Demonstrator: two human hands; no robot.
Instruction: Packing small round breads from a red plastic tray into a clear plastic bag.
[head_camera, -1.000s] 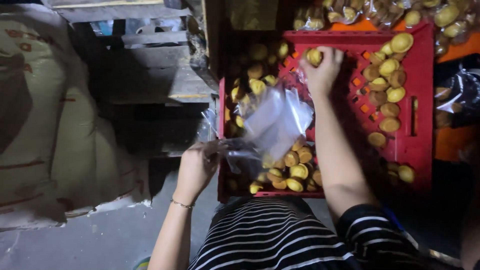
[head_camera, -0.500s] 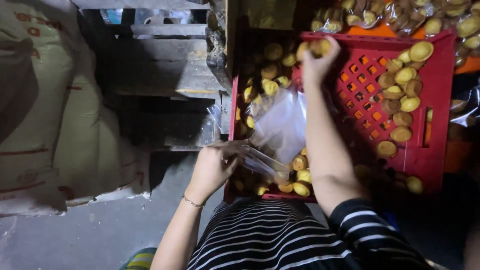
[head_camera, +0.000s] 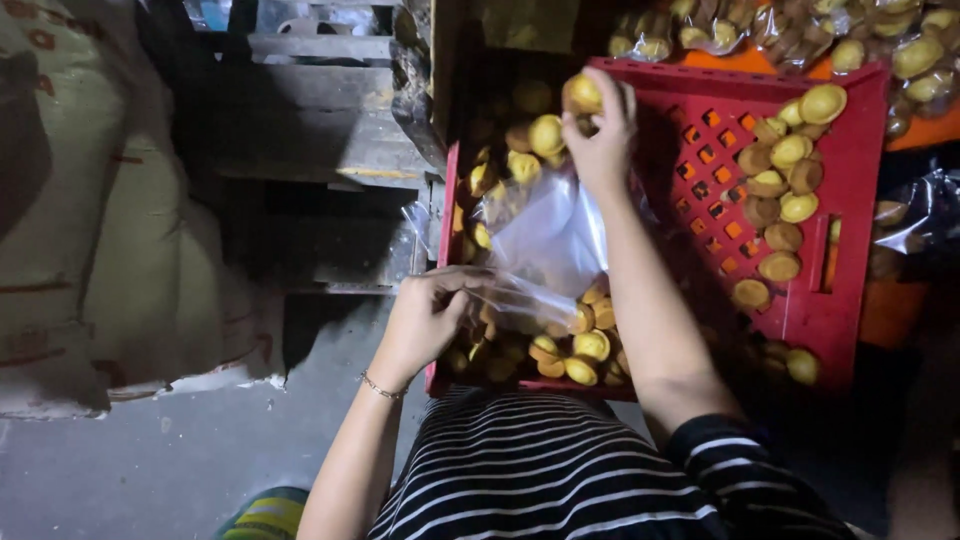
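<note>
A clear, crinkled plastic bag is held open over a red slotted plastic crate of small round golden pastries. Its edge is pinched by the left hand. One pastry is gripped by the right hand's curled fingers at the crate's far edge.

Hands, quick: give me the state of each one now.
Left hand: closed, holding the clear plastic bag by its edge.
Right hand: closed on a small yellow cake over the red crate.

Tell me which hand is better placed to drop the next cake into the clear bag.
Right hand: it already holds small yellow cakes above the clear bag. The left hand is busy holding the bag's edge open.
</note>
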